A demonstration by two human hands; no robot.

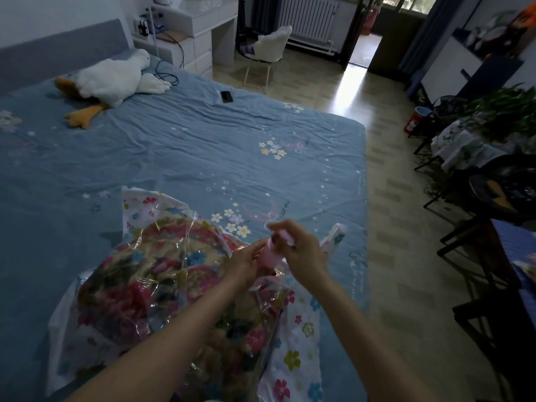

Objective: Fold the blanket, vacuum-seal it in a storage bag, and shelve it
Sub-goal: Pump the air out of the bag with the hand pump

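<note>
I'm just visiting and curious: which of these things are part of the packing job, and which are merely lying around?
In use: blanket, storage bag, pink pump, left hand, right hand.
Lying about: toy goose, phone, chair.

Bare forearms, no sleeves visible

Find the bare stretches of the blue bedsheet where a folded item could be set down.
The blue floral bedsheet lies bare across its middle, between the white plush goose, the black phone and the clear flower-printed storage bag. The near end is crowded: bagged floral blanket, both hands on a pink hand pump.
</note>
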